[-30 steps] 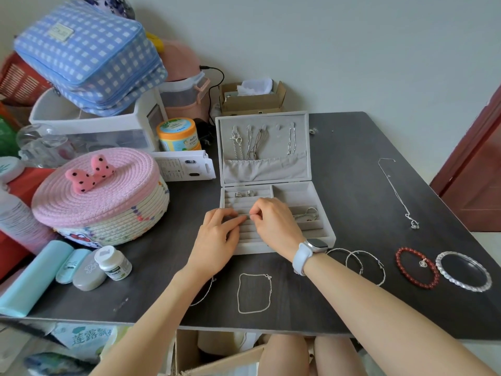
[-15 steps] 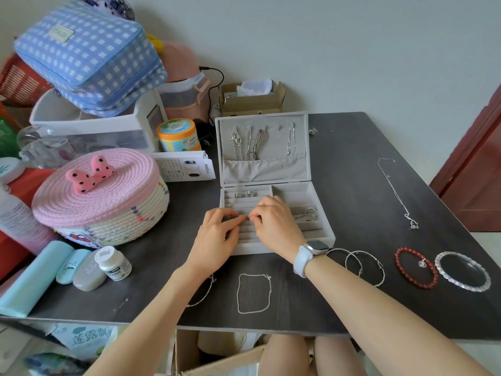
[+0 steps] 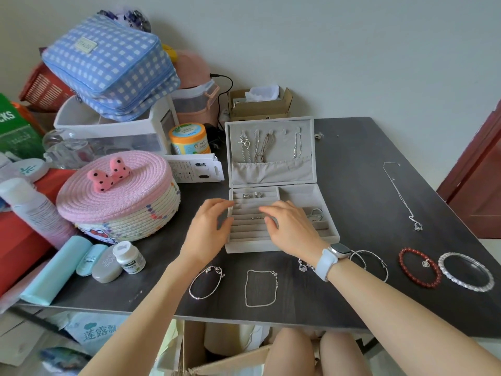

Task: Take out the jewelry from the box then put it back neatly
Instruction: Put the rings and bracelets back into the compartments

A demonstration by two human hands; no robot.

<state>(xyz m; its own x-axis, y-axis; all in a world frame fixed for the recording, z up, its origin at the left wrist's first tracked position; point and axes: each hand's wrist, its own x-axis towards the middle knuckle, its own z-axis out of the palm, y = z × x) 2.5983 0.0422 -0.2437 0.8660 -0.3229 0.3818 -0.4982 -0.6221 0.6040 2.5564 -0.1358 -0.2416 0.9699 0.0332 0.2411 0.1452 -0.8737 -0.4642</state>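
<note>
The grey jewelry box (image 3: 332,236) stands open on the dark table, with chains hanging in its lid (image 3: 272,146) and rings (image 3: 250,195) in the top slot. A small pair of earrings (image 3: 255,217) sits in a middle slot. My left hand (image 3: 210,229) hovers at the box's left edge, fingers apart. My right hand (image 3: 291,226) hovers over the ring slots, fingers loosely spread, holding nothing I can see. On the table lie two silver chain bracelets (image 3: 206,282) (image 3: 260,288), thin bangles (image 3: 370,263), a red bead bracelet (image 3: 418,267), a clear bangle (image 3: 465,272) and a long necklace (image 3: 401,194).
A pink-lidded woven basket (image 3: 119,202), a small white bottle (image 3: 129,257), teal and grey cases (image 3: 89,260) and a white packet (image 3: 193,168) crowd the left. A blue gingham bag (image 3: 108,63) sits on a white organiser. A cardboard box (image 3: 260,105) stands behind the lid.
Both hands have drawn apart from the middle ring slot, where their fingertips met. The left hand moved left, the right slightly right, uncovering the small earrings and a bracelet near the front edge.
</note>
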